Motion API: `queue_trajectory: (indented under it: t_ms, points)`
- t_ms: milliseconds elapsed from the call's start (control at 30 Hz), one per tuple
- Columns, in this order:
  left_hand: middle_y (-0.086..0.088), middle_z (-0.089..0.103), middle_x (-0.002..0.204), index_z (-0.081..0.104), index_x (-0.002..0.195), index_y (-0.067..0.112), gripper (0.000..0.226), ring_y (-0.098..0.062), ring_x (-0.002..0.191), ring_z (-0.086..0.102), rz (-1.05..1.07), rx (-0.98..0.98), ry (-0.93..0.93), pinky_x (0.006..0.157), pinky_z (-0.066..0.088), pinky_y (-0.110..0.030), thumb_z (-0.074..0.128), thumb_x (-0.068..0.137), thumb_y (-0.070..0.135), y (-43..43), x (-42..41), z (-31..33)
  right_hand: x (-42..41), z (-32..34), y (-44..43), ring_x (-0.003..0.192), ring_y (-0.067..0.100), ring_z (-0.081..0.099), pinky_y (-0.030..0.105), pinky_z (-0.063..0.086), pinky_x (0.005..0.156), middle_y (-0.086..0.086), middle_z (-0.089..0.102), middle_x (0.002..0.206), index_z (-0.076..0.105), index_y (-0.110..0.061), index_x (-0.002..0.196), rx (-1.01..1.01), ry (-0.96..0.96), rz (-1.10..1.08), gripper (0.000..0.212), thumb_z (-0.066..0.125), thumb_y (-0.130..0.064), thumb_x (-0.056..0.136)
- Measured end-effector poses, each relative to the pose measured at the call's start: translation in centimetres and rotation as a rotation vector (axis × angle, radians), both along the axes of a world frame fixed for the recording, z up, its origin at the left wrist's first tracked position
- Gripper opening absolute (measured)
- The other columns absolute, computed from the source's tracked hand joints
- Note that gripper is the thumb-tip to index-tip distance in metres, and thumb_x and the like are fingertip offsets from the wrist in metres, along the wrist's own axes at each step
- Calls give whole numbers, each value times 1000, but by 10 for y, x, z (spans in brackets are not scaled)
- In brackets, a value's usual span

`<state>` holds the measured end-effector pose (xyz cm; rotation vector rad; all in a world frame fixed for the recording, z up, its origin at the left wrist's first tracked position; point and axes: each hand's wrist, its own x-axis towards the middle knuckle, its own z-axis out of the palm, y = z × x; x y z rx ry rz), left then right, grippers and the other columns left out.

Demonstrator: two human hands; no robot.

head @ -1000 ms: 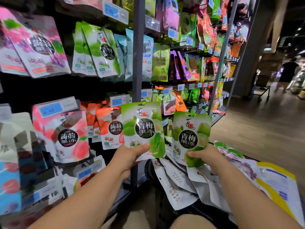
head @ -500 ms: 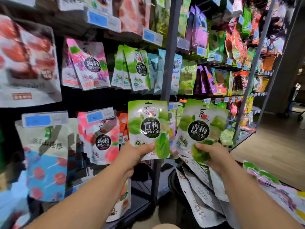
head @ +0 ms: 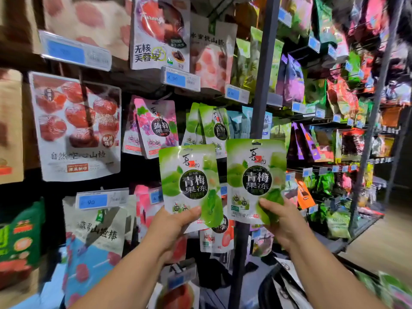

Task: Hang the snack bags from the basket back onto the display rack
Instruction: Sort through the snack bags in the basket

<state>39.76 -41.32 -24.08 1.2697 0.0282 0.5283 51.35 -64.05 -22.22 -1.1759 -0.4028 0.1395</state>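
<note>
Just behind two held green bags (head: 191, 181), grey post (head: 262, 85) and hung bags (head: 211, 124).

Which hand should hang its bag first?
Left, probably: the left hand holds the left bag just below the matching hung green bags; the right hand holds the right bag before the grey post.

Two bare arms in shot: left forearm (head: 124, 273) at seven o'clock, right forearm (head: 323, 275) at five o'clock, both uncovered right to the frame's edge. Left hand (head: 171, 224) and right hand (head: 285, 221) bare as well, just skin, knuckles and thumbs on view.
</note>
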Motion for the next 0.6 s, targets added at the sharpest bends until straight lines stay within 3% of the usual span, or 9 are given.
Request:
queue_trajectory:
  t_ms: [67,167,267,367,467,533,600]
  points:
    - [-2,78,89,68,105,8,30,-10,80,74,16,-3,1,64,55,-15,67,82,-10,6,2,4,3,9,12,72,24,64,36,46,72,6,73,80,68,-11,97,20,-1,4,38,76,-7,61]
    - [-4,77,97,70,108,9,31,-16,92,74,39,22,5,72,55,-19,73,80,-3,18,9,12,15,22,29,72,21,68,40,52,77,3,74,78,66,-13,101,71,21,4,33,71,-4,70]
    - [-5,76,102,69,111,11,35,-19,98,72,41,14,-9,80,54,-24,71,80,-6,27,17,22,32,32,45,69,18,71,34,57,62,2,75,79,66,-15,101,100,23,20,23,65,1,84]
    - [-2,78,90,69,108,6,31,-12,84,73,79,2,6,67,55,-16,71,80,-6,36,28,30,49,37,59,68,18,71,32,58,56,1,75,77,65,-16,97,131,38,22,19,63,0,88]
    - [-2,77,81,68,109,1,29,-11,77,74,72,2,-7,59,52,-12,70,81,-6,42,39,36,68,41,74,75,22,72,38,58,65,4,76,83,65,-12,107,153,66,30,23,66,-3,86]
    - [3,72,63,66,101,-1,19,-3,58,68,78,4,-18,50,47,-9,68,83,-7,44,44,42,80,47,84,81,25,72,43,59,74,6,76,90,63,-11,117,177,85,21,33,69,-7,84]
    - [1,74,70,66,106,-1,25,-3,60,69,91,-1,-28,52,50,-11,68,82,-7,48,49,48,92,55,93,84,26,72,50,59,81,7,76,93,63,-10,118,206,98,20,34,70,-8,85]
